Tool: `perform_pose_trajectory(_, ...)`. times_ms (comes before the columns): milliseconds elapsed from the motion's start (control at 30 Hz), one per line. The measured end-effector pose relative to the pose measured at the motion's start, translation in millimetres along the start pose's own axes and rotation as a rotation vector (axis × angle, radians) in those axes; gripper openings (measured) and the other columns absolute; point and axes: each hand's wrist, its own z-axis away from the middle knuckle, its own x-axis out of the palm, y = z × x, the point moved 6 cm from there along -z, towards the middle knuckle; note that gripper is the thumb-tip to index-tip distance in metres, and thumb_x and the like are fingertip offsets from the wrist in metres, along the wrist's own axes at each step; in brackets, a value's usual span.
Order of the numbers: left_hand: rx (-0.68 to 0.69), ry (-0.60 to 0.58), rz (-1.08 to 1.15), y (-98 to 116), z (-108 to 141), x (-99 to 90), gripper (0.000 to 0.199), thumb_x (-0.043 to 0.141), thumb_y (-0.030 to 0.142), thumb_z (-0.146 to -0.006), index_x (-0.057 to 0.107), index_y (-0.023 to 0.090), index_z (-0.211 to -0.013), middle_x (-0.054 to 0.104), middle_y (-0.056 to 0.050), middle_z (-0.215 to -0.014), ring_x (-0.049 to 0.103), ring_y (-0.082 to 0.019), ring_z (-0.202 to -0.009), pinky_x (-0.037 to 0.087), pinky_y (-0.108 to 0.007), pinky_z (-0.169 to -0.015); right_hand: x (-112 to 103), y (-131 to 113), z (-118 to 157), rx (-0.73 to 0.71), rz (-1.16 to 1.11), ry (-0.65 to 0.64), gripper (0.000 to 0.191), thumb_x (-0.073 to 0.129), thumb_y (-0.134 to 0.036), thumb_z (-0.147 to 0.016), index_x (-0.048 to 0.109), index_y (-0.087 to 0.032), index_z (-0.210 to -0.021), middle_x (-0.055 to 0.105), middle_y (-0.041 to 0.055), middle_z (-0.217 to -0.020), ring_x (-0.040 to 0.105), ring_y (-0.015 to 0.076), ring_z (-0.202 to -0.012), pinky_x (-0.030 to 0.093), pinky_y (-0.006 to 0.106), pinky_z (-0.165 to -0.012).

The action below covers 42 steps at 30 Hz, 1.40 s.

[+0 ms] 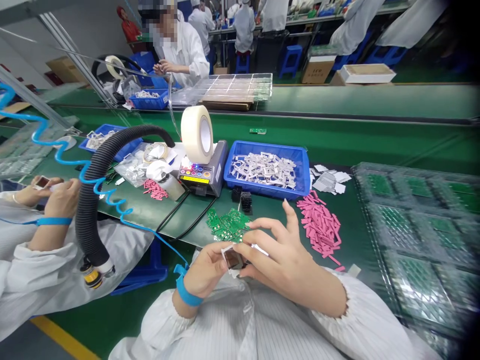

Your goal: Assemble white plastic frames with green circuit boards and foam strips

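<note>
Close to my body, my left hand (202, 272) pinches the left side of a small white plastic frame (233, 258) with a brownish, shiny panel inside. From the other side, my right hand (288, 260) reaches over it, thumb and fingertips closed around its right edge and one finger raised. A white sliver shows between those fingers; I cannot tell whether it belongs to the frame. Just beyond the hands lies a heap of green circuit boards (228, 225). A blue band (187, 290) circles my left wrist.
A blue bin (268, 170) of white frames stands behind the boards, near a tape roll (197, 134) on a grey device (204, 172). Pink strips (320, 225) and clear trays (416, 235) lie right. A black hose (101, 165) and a co-worker's hands (62, 197) are left.
</note>
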Motion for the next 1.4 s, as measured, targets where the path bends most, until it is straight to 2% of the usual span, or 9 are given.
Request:
perform_pose_trajectory(467, -0.008, 0.016, 0.186, -12.9, -2.9, 2.4, 0.038, 0.080, 0.043, -0.056, 0.072, 0.019, -0.084, 0.068, -0.002, -0.075, 0.060, -0.013, -0.073, 0.046, -0.024, -0.068, 26.5, 12.6, 7.4, 0.218, -0.349, -0.192, 0.033, 0.038, -0.043, -0.094, 0.060, -0.025, -0.111, 0.060, 0.0052, -0.101, 0.051, 0.0191, -0.102, 0.017, 0.059, -0.105)
perform_pose_trajectory(633, -0.055, 0.119, 0.312, -27.5, -3.4, -2.7, 0.032, 0.074, 0.039, -0.068, 0.071, 0.027, -0.097, 0.070, -0.003, -0.102, 0.060, -0.018, -0.099, 0.047, -0.032, -0.088, 35.9, 0.3, 20.6, 0.179, -0.235, -0.526, 0.079, 0.032, -0.066, -0.085, 0.032, -0.009, -0.140, 0.038, 0.0198, -0.142, 0.031, 0.0345, -0.130, 0.022, 0.064, -0.104)
perform_pose_trajectory(767, -0.140, 0.088, 0.385, -39.9, -10.6, 0.8, 0.029, 0.070, 0.036, -0.073, 0.069, 0.028, -0.101, 0.068, -0.003, -0.103, 0.059, -0.020, -0.100, 0.046, -0.037, -0.091, 25.3, 7.2, 28.0, 0.185, -0.104, -0.559, 0.085, 0.033, -0.068, -0.084, 0.027, -0.007, -0.142, 0.025, 0.0216, -0.149, 0.021, 0.0391, -0.135, 0.019, 0.065, -0.104)
perform_pose_trajectory(833, -0.161, 0.055, 0.427, -41.8, -13.5, 3.3, 0.029, 0.071, 0.035, -0.072, 0.069, 0.028, -0.100, 0.068, -0.001, -0.095, 0.061, -0.018, -0.088, 0.049, -0.037, -0.087, 13.0, 32.9, 35.9, 0.277, -0.134, -0.511, 0.078, 0.035, -0.065, -0.086, 0.026, -0.011, -0.143, 0.033, 0.0184, -0.146, 0.032, 0.0310, -0.133, 0.026, 0.055, -0.106)
perform_pose_trajectory(933, -0.158, 0.030, 0.468, -41.6, -15.3, 3.4, 0.031, 0.073, 0.036, -0.069, 0.069, 0.026, -0.099, 0.068, -0.001, -0.089, 0.061, -0.016, -0.079, 0.051, -0.037, -0.082, -16.2, 120.8, 66.6, 0.782, 0.017, -0.290, 0.049, 0.035, -0.048, -0.093, 0.040, -0.020, -0.134, 0.056, 0.0084, -0.128, 0.052, 0.0169, -0.115, 0.042, 0.033, -0.097)
perform_pose_trajectory(1033, -0.165, 0.022, 0.496, -43.8, -14.6, 2.0, 0.030, 0.073, 0.034, -0.070, 0.069, 0.028, -0.100, 0.068, -0.001, -0.092, 0.061, -0.017, -0.081, 0.051, -0.038, -0.082, -29.4, 204.7, 101.3, 1.073, 0.222, -0.197, 0.033, 0.039, -0.030, -0.093, 0.054, -0.010, -0.114, 0.060, 0.0157, -0.113, 0.056, 0.0219, -0.104, 0.043, 0.038, -0.089)
perform_pose_trajectory(1133, -0.186, 0.015, 0.512, -46.9, -12.4, 2.5, 0.030, 0.071, 0.033, -0.072, 0.069, 0.028, -0.101, 0.069, -0.001, -0.093, 0.061, -0.016, -0.083, 0.049, -0.037, -0.084, -20.6, 259.9, 120.7, 1.190, 0.316, -0.217, 0.024, 0.057, -0.032, -0.085, 0.060, -0.011, -0.097, 0.061, 0.0111, -0.102, 0.057, 0.0230, -0.097, 0.044, 0.041, -0.084)
perform_pose_trajectory(1267, -0.197, 0.014, 0.479, -45.3, -8.7, 1.8, 0.029, 0.071, 0.032, -0.072, 0.069, 0.026, -0.100, 0.069, -0.002, -0.095, 0.060, -0.016, -0.087, 0.047, -0.037, -0.085, -13.4, 282.2, 125.3, 1.189, 0.347, -0.217, 0.022, 0.058, -0.035, -0.085, 0.060, -0.014, -0.092, 0.060, 0.0051, -0.099, 0.056, 0.0193, -0.094, 0.043, 0.041, -0.085)
perform_pose_trajectory(1400, -0.162, 0.040, 0.423, -40.8, -8.1, -4.8, 0.030, 0.072, 0.035, -0.071, 0.071, 0.022, -0.097, 0.069, -0.006, -0.101, 0.060, -0.020, -0.095, 0.045, -0.039, -0.090, -30.4, 257.1, 110.5, 1.088, 0.257, -0.145, 0.016, 0.053, -0.026, -0.084, 0.062, -0.012, -0.084, 0.065, 0.0086, -0.085, 0.060, 0.0206, -0.083, 0.045, 0.037, -0.078)
